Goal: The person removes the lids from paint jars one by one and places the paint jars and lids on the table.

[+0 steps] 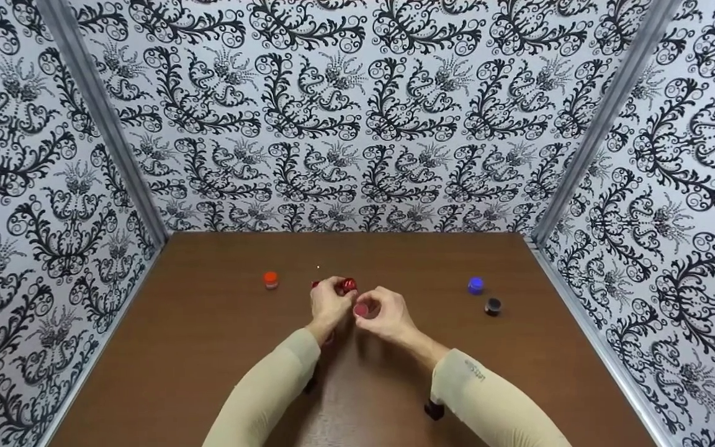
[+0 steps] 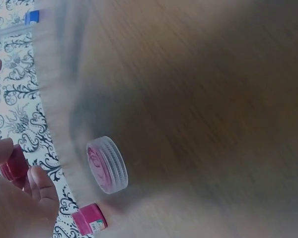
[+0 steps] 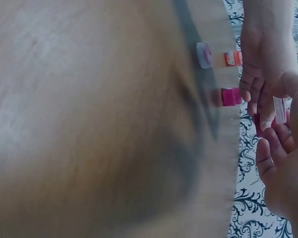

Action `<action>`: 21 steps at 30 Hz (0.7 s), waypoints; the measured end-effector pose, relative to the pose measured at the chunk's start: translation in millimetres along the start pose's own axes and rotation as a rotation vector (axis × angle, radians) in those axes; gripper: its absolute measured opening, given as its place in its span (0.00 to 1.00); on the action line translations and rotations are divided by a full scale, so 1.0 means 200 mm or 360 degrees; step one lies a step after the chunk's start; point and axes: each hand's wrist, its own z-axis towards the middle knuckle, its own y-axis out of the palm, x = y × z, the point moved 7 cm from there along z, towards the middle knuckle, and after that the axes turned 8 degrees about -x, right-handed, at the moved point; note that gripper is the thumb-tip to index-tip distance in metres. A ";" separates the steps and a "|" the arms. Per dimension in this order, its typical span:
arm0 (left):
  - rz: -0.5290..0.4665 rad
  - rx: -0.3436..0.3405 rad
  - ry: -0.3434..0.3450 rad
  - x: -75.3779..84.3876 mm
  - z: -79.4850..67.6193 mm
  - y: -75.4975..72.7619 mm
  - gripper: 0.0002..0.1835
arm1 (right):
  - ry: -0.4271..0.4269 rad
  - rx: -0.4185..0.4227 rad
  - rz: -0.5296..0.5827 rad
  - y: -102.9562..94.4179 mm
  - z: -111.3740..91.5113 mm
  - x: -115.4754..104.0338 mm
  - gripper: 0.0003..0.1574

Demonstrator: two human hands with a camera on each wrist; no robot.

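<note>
My left hand point(image 1: 328, 304) holds a ribbed red lid point(image 1: 349, 284), its side showing past the fingers point(image 2: 42, 191) in the left wrist view. Close beside it, my right hand point(image 1: 385, 313) pinches a small clear jar point(image 1: 362, 309) with red inside; its clear wall shows between the hands in the right wrist view. An uncapped clear jar of pink paint point(image 2: 107, 165) is near my left wrist, over the table. Just beyond the left hand is a magenta-capped jar point(image 2: 89, 219), mostly hidden behind that hand in the head view.
An orange-capped jar point(image 1: 270, 280) stands on the brown table point(image 1: 208, 347) to the left. At the right are a blue-capped jar point(image 1: 475, 285) and a black jar point(image 1: 493, 307). Patterned walls point(image 1: 357, 124) enclose the back and sides.
</note>
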 end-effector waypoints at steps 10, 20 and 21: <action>0.0134 -0.0023 -0.0194 -0.08 0.05 0.02 0.14 | 0.0057 -0.0097 -0.0163 0.10 -0.02 0.04 0.16; 0.0244 -0.0030 -0.0250 -0.13 0.09 0.07 0.14 | 0.0066 -0.0169 -0.0245 0.16 -0.03 0.07 0.15; 0.0250 -0.0027 -0.0240 -0.13 0.09 0.07 0.14 | 0.0068 -0.0172 -0.0249 0.17 -0.03 0.07 0.15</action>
